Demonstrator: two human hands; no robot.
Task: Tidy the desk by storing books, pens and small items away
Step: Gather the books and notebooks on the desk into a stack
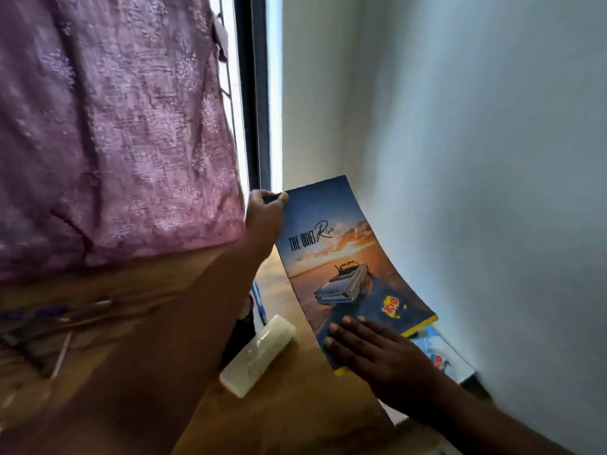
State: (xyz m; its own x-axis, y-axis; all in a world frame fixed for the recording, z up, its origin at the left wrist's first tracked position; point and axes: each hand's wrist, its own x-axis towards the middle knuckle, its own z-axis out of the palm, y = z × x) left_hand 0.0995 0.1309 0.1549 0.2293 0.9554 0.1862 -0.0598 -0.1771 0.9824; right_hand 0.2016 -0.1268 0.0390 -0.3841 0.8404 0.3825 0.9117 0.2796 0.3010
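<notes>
Pinched book point(341, 257) top with left hand point(264, 218), pressed flat right hand point(377, 353) below; could slip and bend

Under your right hand point(377, 353) the blue, sunset-printed paper exercise book point(345, 267) has a smooth, glossy cover that catches the light. Just left of that hand lies a translucent white plastic case point(259, 354), slick and shiny. Below both, the brown wooden desk point(295, 412) looks smooth, semi-matt. Beyond your left hand point(264, 221) hangs crinkled, rough purple cloth point(108, 133).

head view, close, looking down at desk point(295, 408)
</notes>
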